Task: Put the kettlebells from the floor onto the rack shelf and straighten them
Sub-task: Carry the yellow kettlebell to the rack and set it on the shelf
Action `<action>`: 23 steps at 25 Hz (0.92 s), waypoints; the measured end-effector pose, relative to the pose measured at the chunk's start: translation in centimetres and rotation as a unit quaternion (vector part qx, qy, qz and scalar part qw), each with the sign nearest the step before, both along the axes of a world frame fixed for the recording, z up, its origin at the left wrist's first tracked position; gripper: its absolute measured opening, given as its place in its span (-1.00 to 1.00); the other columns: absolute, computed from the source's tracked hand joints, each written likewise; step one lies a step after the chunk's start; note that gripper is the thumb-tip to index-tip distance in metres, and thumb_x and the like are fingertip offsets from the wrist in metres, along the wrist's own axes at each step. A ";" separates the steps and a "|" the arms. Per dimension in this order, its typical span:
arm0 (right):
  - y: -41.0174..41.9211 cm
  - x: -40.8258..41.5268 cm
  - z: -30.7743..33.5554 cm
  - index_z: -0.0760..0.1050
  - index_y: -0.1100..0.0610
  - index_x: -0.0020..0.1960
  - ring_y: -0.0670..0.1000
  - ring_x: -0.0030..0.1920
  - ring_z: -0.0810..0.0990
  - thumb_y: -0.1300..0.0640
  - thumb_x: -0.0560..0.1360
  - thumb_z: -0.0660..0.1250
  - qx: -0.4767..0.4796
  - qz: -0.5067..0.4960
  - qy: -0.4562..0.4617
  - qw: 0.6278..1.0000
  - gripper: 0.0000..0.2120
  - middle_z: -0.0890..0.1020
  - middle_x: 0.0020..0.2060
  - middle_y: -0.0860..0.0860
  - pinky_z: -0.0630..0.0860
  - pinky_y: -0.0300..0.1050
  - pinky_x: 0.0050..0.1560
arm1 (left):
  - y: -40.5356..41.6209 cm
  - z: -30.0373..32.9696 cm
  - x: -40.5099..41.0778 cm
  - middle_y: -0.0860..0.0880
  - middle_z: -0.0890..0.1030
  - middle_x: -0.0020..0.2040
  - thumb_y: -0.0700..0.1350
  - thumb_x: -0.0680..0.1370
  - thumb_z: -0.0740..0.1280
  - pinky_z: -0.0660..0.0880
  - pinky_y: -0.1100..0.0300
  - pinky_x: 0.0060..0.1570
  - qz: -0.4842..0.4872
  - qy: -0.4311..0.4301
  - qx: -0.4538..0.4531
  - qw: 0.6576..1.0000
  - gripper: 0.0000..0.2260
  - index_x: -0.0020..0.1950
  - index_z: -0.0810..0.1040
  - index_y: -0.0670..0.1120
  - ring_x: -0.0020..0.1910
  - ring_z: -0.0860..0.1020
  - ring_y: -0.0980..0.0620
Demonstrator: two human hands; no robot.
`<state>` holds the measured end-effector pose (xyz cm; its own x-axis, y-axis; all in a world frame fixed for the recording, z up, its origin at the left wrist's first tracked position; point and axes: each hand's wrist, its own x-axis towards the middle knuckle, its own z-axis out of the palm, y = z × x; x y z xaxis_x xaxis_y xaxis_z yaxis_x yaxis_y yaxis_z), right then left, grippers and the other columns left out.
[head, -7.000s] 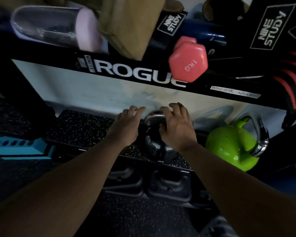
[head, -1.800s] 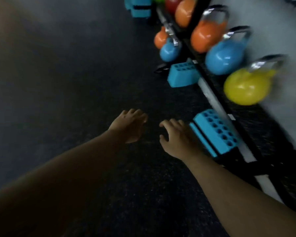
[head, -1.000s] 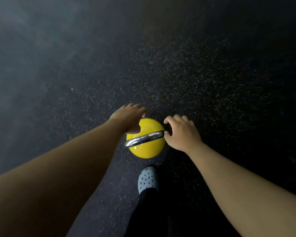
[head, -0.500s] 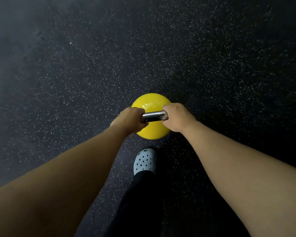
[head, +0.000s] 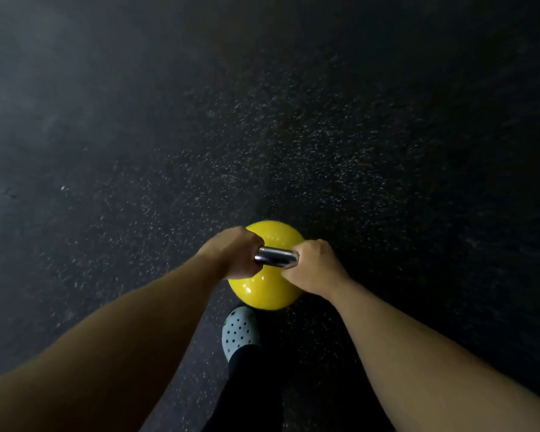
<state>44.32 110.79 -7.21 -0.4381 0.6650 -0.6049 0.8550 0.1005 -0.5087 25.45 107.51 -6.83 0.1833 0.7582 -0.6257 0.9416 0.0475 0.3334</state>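
The floor (head: 371, 145), dark rubber flecked with pale specks, fills nearly the whole head view, and its far reaches and left side sink into gloom where nothing can be made out; open floor lies all round the person, with no edge of it showing anywhere. Both bare forearms enter from the lower corners, cut off by the frame, and meet over the yellow kettlebell (head: 264, 291), which sits low and centre just ahead of the person's foot. Whether its base rests on the floor or hangs just clear of it cannot be told, since the ball hides its own underside and the shadow beneath is lost in the dark. A black trouser leg (head: 250, 388) rises from the bottom edge, cut off there, and ends in a pale blue perforated clog (head: 240, 332) pointing at the kettlebell and just short of it. The left hand (head: 234, 252) is closed in a fist over the left end of the chrome handle (head: 275, 257), the right hand (head: 312, 266) closed the same way over the right end; each grip is tight round the bar, the fingers curled under and hidden. Only a short shining stretch of handle shows between the two fists, somewhat blurred.
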 end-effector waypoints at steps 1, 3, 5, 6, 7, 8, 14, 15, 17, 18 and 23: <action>0.3 2.2 1.1 0.44 0.06 -0.37 0.04 -0.28 0.57 0.03 0.30 0.44 0.007 -0.026 -0.002 1.000 -0.79 0.56 -0.33 0.02 0.45 -0.16 -0.37 | 1.3 1.1 2.1 0.03 0.56 -0.30 0.00 0.42 0.32 0.52 0.12 -0.35 -0.028 -0.002 0.010 1.000 -0.94 -0.15 0.55 0.06 -0.32 0.55 -0.01; 1.0 7.3 3.4 0.44 0.06 -0.38 -0.02 -0.33 0.57 0.02 0.31 0.43 0.032 -0.072 -0.001 0.997 -0.79 0.55 -0.37 -0.02 0.53 -0.12 -0.39 | 3.9 3.5 7.0 0.06 0.54 -0.32 0.02 0.43 0.32 0.46 0.15 -0.40 -0.084 -0.005 0.033 0.996 -0.92 -0.12 0.56 0.07 -0.34 0.53 0.03; 1.8 13.3 6.0 0.39 0.03 -0.41 -0.06 -0.39 0.53 0.03 0.31 0.43 0.060 -0.121 -0.005 0.991 -0.75 0.50 -0.41 -0.06 0.45 -0.18 -0.46 | 6.4 6.1 13.0 0.08 0.51 -0.33 0.05 0.45 0.31 0.37 0.19 -0.43 -0.140 -0.004 0.056 0.989 -0.92 -0.12 0.55 0.08 -0.36 0.50 0.07; 2.2 16.4 7.3 0.35 0.01 -0.43 -0.06 -0.40 0.51 0.03 0.32 0.43 0.079 -0.143 -0.007 0.987 -0.73 0.48 -0.42 -0.07 0.39 -0.21 -0.47 | 7.8 7.5 16.2 0.09 0.51 -0.33 0.06 0.45 0.30 0.35 0.20 -0.43 -0.167 0.001 0.071 0.983 -0.90 -0.12 0.55 0.08 -0.37 0.50 0.08; 2.4 19.2 8.6 0.33 0.00 -0.43 -0.06 -0.40 0.50 0.03 0.32 0.42 0.093 -0.162 -0.014 0.982 -0.71 0.47 -0.43 -0.09 0.35 -0.23 -0.48 | 8.9 8.7 19.1 0.09 0.51 -0.34 0.07 0.45 0.29 0.34 0.21 -0.44 -0.197 0.004 0.081 0.977 -0.88 -0.12 0.56 0.07 -0.37 0.50 0.08; 2.5 22.0 9.8 0.32 0.00 -0.44 -0.06 -0.40 0.49 0.04 0.32 0.43 0.104 -0.184 -0.024 0.977 -0.70 0.45 -0.44 -0.10 0.31 -0.24 -0.48 | 10.0 9.9 22.1 0.09 0.51 -0.34 0.08 0.45 0.29 0.34 0.21 -0.44 -0.226 0.002 0.092 0.970 -0.87 -0.12 0.56 0.07 -0.37 0.51 0.08; 2.2 43.4 18.4 0.47 0.03 -0.32 0.01 -0.37 0.54 -0.02 0.32 0.40 0.178 -0.358 -0.050 0.915 -0.83 0.51 -0.41 -0.07 0.37 -0.20 -0.43 | 16.4 18.9 46.1 0.06 0.58 -0.26 0.07 0.42 0.28 0.33 0.20 -0.40 -0.403 -0.024 0.166 0.900 -0.84 -0.07 0.56 0.07 -0.27 0.59 0.00; 2.0 45.2 19.3 0.51 0.03 -0.27 0.00 -0.34 0.57 -0.03 0.32 0.40 0.178 -0.368 -0.052 0.911 -0.85 0.53 -0.38 -0.06 0.41 -0.19 -0.42 | 16.7 19.7 48.4 0.06 0.58 -0.25 0.08 0.42 0.28 0.32 0.20 -0.41 -0.410 -0.024 0.166 0.896 -0.84 -0.07 0.56 0.08 -0.25 0.60 0.00; 1.5 51.4 22.0 0.51 0.04 -0.27 0.06 -0.29 0.62 0.00 0.29 0.41 0.204 -0.411 -0.069 0.886 -0.86 0.61 -0.34 0.02 0.39 -0.19 -0.42 | 17.8 21.8 55.5 0.06 0.60 -0.23 0.10 0.42 0.28 0.28 0.20 -0.42 -0.438 -0.047 0.193 0.877 -0.84 -0.09 0.55 0.08 -0.24 0.60 0.01; 1.3 54.4 23.2 0.49 0.03 -0.29 0.10 -0.29 0.63 0.02 0.28 0.42 0.221 -0.431 -0.082 0.871 -0.86 0.63 -0.33 0.06 0.34 -0.18 -0.42 | 18.2 23.0 59.0 0.04 0.61 -0.21 0.11 0.42 0.27 0.28 0.20 -0.40 -0.457 -0.062 0.207 0.863 -0.82 -0.10 0.56 0.06 -0.24 0.60 0.00; 0.2 67.8 28.0 0.42 0.01 -0.31 0.18 -0.23 0.62 -0.05 0.26 0.33 0.268 -0.514 -0.187 0.793 -0.84 0.64 -0.31 0.08 0.35 -0.11 -0.37 | 20.3 28.1 76.1 -0.06 0.64 -0.18 0.09 0.42 0.30 0.34 0.18 -0.35 -0.557 -0.136 0.254 0.779 -0.82 -0.14 0.53 0.00 -0.20 0.63 -0.12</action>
